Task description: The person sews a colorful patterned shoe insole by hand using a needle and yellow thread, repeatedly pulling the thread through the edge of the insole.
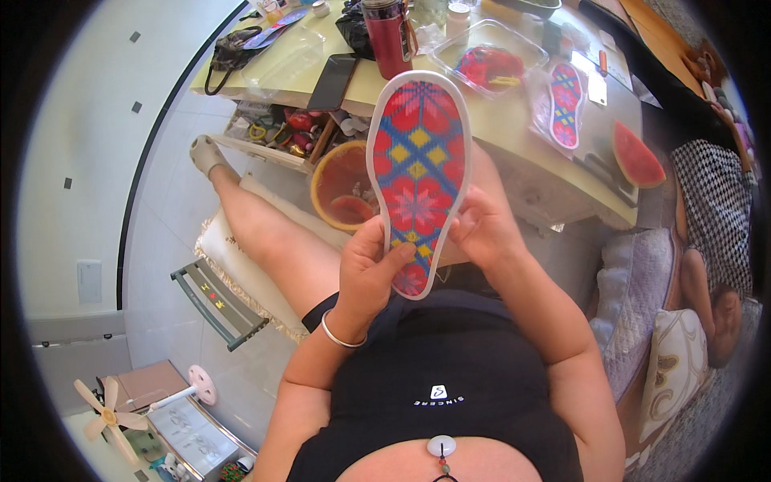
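An embroidered insole (pixel 418 173) with red flowers, blue crossing bands, yellow diamonds and a white border stands upright before me, its wide end away from me. My left hand (pixel 369 269) grips its lower left edge, thumb lying across the patterned face. At the opposite edge, the curled fingers of my right hand (pixel 484 229) pinch the border; a needle or thread between them cannot be made out. A second insole (pixel 565 104) in similar colours lies on the table at the right, beyond my right hand.
The pale yellow table (pixel 514 145) carries a red tumbler (pixel 389 40), a dark phone (pixel 333 82), a clear plastic box (pixel 522 50) with red thread, and a watermelon slice (pixel 637 155). Below are an open drawer (pixel 269 146) and an orange bin (pixel 325 193). Another person sits at the right.
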`<state>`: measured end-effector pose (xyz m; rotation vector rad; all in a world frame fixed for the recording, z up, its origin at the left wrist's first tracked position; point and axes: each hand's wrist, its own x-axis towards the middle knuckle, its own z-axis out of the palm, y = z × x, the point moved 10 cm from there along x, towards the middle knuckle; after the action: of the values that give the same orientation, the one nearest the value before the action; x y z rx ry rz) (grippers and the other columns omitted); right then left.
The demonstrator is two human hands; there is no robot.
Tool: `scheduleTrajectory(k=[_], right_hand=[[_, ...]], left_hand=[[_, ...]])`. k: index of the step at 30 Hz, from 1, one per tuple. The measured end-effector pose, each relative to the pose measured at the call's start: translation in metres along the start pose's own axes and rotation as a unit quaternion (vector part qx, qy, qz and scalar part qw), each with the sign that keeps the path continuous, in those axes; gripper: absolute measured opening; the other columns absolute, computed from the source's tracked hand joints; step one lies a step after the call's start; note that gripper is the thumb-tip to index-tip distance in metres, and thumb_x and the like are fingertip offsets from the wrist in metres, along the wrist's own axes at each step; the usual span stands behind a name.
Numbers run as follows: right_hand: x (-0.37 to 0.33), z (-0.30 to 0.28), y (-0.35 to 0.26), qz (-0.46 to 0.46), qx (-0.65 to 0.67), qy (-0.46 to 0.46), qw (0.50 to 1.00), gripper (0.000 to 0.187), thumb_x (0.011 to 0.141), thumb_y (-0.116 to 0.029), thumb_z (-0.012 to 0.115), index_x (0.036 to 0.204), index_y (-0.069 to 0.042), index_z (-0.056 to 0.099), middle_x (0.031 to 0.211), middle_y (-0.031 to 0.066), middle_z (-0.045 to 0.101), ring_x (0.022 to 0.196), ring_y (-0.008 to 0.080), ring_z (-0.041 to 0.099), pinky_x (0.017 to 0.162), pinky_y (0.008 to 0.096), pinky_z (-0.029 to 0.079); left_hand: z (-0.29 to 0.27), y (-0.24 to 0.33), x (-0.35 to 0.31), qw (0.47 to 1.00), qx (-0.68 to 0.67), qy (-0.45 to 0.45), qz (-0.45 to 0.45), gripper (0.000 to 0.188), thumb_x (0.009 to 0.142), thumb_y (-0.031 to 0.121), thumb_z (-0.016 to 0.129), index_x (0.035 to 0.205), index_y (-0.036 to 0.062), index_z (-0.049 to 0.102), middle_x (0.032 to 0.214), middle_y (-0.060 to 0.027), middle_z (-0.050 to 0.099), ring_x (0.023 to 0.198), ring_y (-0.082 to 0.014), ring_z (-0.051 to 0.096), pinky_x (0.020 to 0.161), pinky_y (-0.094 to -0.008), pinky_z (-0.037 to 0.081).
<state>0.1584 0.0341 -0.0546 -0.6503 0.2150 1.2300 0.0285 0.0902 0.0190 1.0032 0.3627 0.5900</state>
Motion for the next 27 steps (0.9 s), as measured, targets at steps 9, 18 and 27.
scheduleTrajectory(k=[9,18,27], right_hand=[[-0.039,-0.107,-0.228,-0.428,0.014,0.024,0.903,0.005,0.095,-0.004,0.057,0.099,0.0,0.057,0.076,0.0044,0.054,0.062,0.0114,0.049,0.059,0.0238,0.047],[-0.06,0.004,-0.108,-0.363,-0.317,0.047,0.875,0.014,0.095,-0.009,0.06,0.106,-0.002,0.065,0.073,-0.0003,0.055,0.064,0.0088,0.053,0.065,0.0243,0.047],[-0.065,0.051,-0.034,-0.29,-0.439,-0.082,0.847,0.006,0.09,-0.001,0.061,0.095,0.001,0.065,0.083,0.0023,0.064,0.074,0.0076,0.06,0.068,0.0221,0.048]], left_hand=[[-0.017,0.011,0.002,0.998,0.013,0.051,0.018,0.027,0.092,-0.004,0.059,0.119,-0.0034,0.056,0.113,-0.0102,0.067,0.102,-0.015,0.064,0.09,-0.0292,0.05],[-0.013,-0.002,0.005,0.997,0.004,0.083,-0.006,0.024,0.09,-0.004,0.059,0.114,-0.0036,0.057,0.109,-0.0114,0.068,0.097,-0.0151,0.066,0.089,-0.0295,0.051],[-0.012,-0.029,0.007,0.969,-0.208,0.007,-0.13,0.02,0.092,0.008,0.054,0.109,-0.0022,0.055,0.098,-0.011,0.064,0.084,-0.0194,0.062,0.074,-0.0278,0.05]])
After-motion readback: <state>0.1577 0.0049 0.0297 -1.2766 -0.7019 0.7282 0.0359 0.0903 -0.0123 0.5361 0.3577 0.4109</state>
